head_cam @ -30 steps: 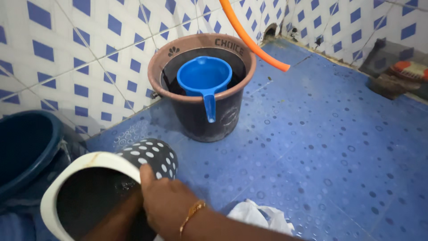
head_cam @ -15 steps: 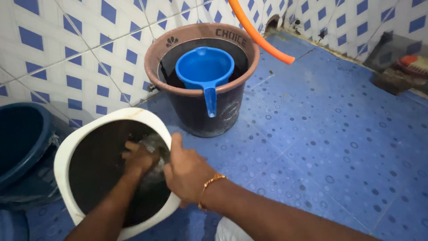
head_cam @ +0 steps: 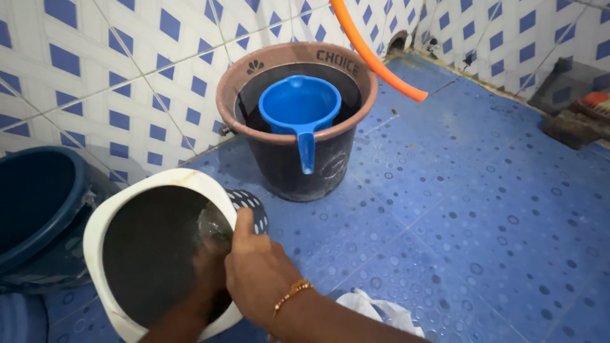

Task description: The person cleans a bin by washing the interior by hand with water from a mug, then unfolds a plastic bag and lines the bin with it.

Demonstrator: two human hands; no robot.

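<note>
A black polka-dot bin with a white rim (head_cam: pixel 114 197) lies tilted on the blue floor at lower left, its mouth facing me. My right hand (head_cam: pixel 257 273), with a gold bracelet on the wrist, grips the rim at its right side, thumb up. My left hand (head_cam: pixel 206 263) reaches inside the bin, low against the wet inner wall, and is mostly hidden in the dark. I cannot tell if it holds anything.
A dark bucket with a brown rim (head_cam: pixel 362 95) stands by the tiled wall, with a blue mug (head_cam: pixel 298 105) floating in it. An orange hose (head_cam: pixel 375 54) hangs above it. A dark blue tub (head_cam: pixel 38 209) sits at left. White cloth (head_cam: pixel 381 311) lies at the bottom. Brush (head_cam: pixel 594 101) at far right.
The bin has tipped a little and its dotted side shows again. My left hand has slid lower inside. My right hand has moved down the rim.
</note>
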